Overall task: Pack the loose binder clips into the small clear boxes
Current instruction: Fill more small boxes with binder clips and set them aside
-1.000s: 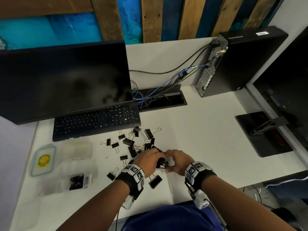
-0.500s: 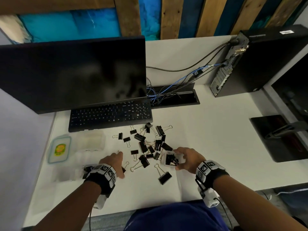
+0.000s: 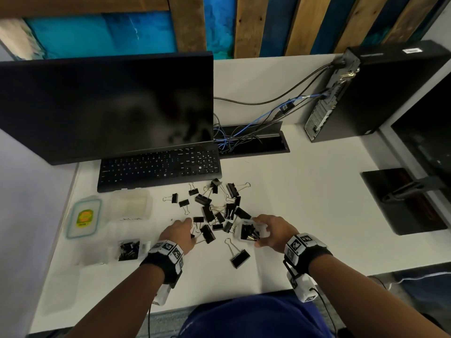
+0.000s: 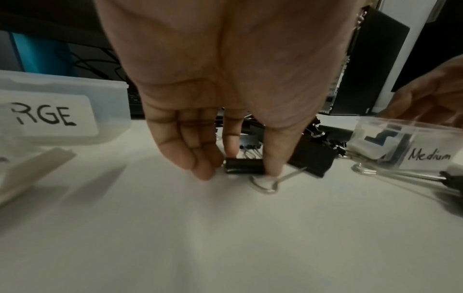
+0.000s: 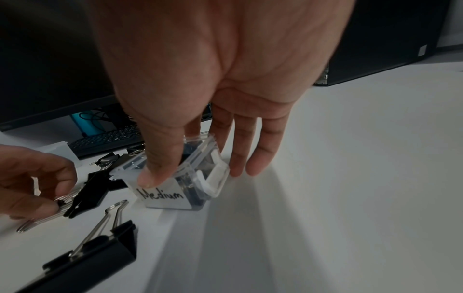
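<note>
Several loose black binder clips (image 3: 219, 208) lie in a pile in front of the keyboard. My left hand (image 3: 189, 228) is at the pile's near left edge. There, thumb and fingers (image 4: 205, 170) pinch a small black clip (image 4: 244, 165) that rests on the table. My right hand (image 3: 262, 231) grips a small clear box (image 5: 175, 184) labelled "Medium", tilted, with several clips inside. One large clip (image 3: 240, 258) lies between my wrists. Another clear box (image 3: 129, 248) with small clips sits at the left. A box labelled "LARGE" (image 3: 129, 206) stands behind it.
A clear lid with a yellow-green sticker (image 3: 84, 218) lies at the far left. The keyboard (image 3: 158, 167) and monitor (image 3: 107, 106) stand behind the pile. A cable slot (image 3: 253, 142), a PC tower (image 3: 378, 89) and a black stand base (image 3: 402, 201) are to the right.
My left hand left the Medium box, swung left toward the box of small clips, then came back right to the pile and pinched a clip. My right hand kept holding the Medium box.
</note>
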Motion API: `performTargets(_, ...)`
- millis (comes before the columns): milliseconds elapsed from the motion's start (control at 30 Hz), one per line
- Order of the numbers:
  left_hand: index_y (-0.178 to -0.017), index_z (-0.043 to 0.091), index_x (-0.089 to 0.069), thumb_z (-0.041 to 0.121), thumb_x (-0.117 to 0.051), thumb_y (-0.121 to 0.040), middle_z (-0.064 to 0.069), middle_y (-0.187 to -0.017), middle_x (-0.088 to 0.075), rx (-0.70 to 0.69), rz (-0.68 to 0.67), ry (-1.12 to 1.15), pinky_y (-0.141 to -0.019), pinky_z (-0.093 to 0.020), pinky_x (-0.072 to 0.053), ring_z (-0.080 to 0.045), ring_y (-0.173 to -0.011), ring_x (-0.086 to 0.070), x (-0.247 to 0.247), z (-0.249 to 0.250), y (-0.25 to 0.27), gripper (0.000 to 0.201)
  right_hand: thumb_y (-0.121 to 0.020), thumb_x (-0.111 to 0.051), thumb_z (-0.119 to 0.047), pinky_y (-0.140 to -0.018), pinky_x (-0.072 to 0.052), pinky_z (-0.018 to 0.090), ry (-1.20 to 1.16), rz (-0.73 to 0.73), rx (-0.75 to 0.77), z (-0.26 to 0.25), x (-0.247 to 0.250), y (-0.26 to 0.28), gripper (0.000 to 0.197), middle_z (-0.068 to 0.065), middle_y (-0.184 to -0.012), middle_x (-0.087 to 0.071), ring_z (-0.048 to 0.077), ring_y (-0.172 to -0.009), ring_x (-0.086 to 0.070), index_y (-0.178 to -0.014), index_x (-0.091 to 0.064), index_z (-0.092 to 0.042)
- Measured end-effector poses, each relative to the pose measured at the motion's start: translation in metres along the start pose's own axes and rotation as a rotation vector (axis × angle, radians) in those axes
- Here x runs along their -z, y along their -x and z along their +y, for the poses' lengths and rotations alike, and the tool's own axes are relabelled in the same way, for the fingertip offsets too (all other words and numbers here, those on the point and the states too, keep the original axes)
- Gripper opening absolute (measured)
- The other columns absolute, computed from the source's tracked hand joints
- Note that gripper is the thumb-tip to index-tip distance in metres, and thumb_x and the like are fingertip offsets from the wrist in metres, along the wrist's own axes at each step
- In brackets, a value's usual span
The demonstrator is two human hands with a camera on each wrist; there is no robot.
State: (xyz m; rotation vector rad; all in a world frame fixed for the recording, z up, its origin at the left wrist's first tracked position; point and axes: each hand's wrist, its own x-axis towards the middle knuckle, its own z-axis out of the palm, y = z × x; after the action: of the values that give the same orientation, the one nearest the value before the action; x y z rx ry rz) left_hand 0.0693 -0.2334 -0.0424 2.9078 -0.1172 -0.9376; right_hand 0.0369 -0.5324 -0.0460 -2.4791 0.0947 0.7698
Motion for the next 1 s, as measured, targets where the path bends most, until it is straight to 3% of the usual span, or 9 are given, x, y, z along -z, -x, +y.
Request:
performTargets(133, -0.114, 0.018, -0.046, 0.029, -0.053, -0.089, -0.009, -0.12, -0.046, -0.024, 0.04, -0.007, -0.083, -0.036, -0.049, -0.026, -0.104, -0.054, 0.006, 0.009, 0.006, 0.029, -0.073, -0.082, -0.035, -0.096, -0.046, 0.033, -0.012, -0.003, -0.001, 0.001, -0.001, 0.0, 0.077, -0.01, -0.135, -0.057, 0.015, -0.114, -0.055, -0.141, -0.045, -0.036)
performTargets(300, -0.12, 0.019, -0.048, 0.037, -0.052, -0.086, -0.007, -0.118, -0.047, -0.106, 0.296, -0.014, -0.078, -0.035, -0.05, -0.021, -0.096, -0.055, 0.028, 0.042, 0.017, 0.038, -0.073, -0.083, -0.033, -0.096, -0.047, 0.036, -0.024, -0.005, -0.005, 0.0, 0.0, 0.0, 0.077, -0.009, -0.133, -0.058, 0.017, -0.113, -0.056, -0.141, -0.046, -0.035)
performTargets(367, -0.118, 0.021, -0.048, 0.035, -0.055, -0.085, -0.003, -0.117, -0.048, -0.21, 0.361, 0.062, -0.079, -0.033, -0.051, -0.017, -0.092, -0.055, 0.032, 0.057, 0.016, 0.036, -0.072, -0.083, -0.033, -0.097, -0.048, 0.038, -0.032, -0.004, -0.002, 0.0, 0.0, 0.0, 0.077, -0.009, -0.133, -0.058, 0.017, -0.113, -0.056, -0.14, -0.047, -0.036)
performTargets(467, -0.12, 0.025, -0.048, 0.026, -0.06, -0.086, 0.005, -0.12, -0.051, -0.449, 0.28, 0.204, -0.086, -0.03, -0.049, -0.014, -0.099, -0.054, 0.027, 0.076, 0.012, 0.036, -0.072, -0.083, -0.033, -0.097, -0.048, 0.038, -0.045, 0.002, -0.002, 0.001, -0.001, 0.0, 0.077, -0.008, -0.132, -0.059, 0.017, -0.111, -0.057, -0.139, -0.047, -0.036)
performTargets(567, -0.123, 0.025, -0.05, 0.025, -0.061, -0.088, 0.007, -0.12, -0.053, -0.631, 0.22, 0.102, -0.092, -0.031, -0.044, -0.016, -0.108, -0.053, 0.018, 0.093, 0.007, 0.037, -0.072, -0.083, -0.031, -0.094, -0.048, 0.036, -0.04, 0.006, 0.009, 0.001, 0.0, 0.0, 0.076, -0.006, -0.128, -0.061, 0.017, -0.107, -0.057, -0.139, -0.049, -0.033)
performTargets(733, -0.126, 0.029, -0.05, 0.026, -0.064, -0.089, 0.009, -0.126, -0.054, -0.64, 0.164, 0.025, -0.101, -0.033, -0.039, -0.016, -0.116, -0.049, 0.005, 0.11, -0.006, 0.04, -0.072, -0.083, -0.03, -0.089, -0.046, 0.031, -0.062, 0.004, 0.028, 0.003, 0.0, 0.0, 0.072, -0.007, -0.127, -0.06, 0.013, -0.104, -0.055, -0.136, -0.051, -0.031)
performTargets(867, -0.124, 0.028, -0.051, 0.032, -0.066, -0.087, 0.01, -0.128, -0.046, -0.635, 0.108, 0.109, -0.097, -0.033, -0.044, -0.013, -0.114, -0.049, 0.002, 0.113, -0.011, 0.04, -0.071, -0.083, -0.029, -0.089, -0.047, 0.033, -0.072, -0.002, 0.025, 0.004, 0.0, -0.001, 0.07, -0.005, -0.125, -0.062, 0.017, -0.107, -0.057, -0.133, -0.052, -0.031)
performTargets(1000, -0.12, 0.028, -0.052, 0.036, -0.058, -0.093, 0.009, -0.127, -0.044, -0.507, 0.103, 0.213, -0.09, -0.036, -0.048, -0.015, -0.111, -0.052, 0.003, 0.114, -0.016, 0.029, -0.072, -0.083, -0.028, -0.092, -0.046, 0.031, -0.078, -0.005, 0.014, 0.003, 0.0, 0.0, 0.075, -0.005, -0.13, -0.06, 0.018, -0.111, -0.056, -0.139, -0.049, -0.03)
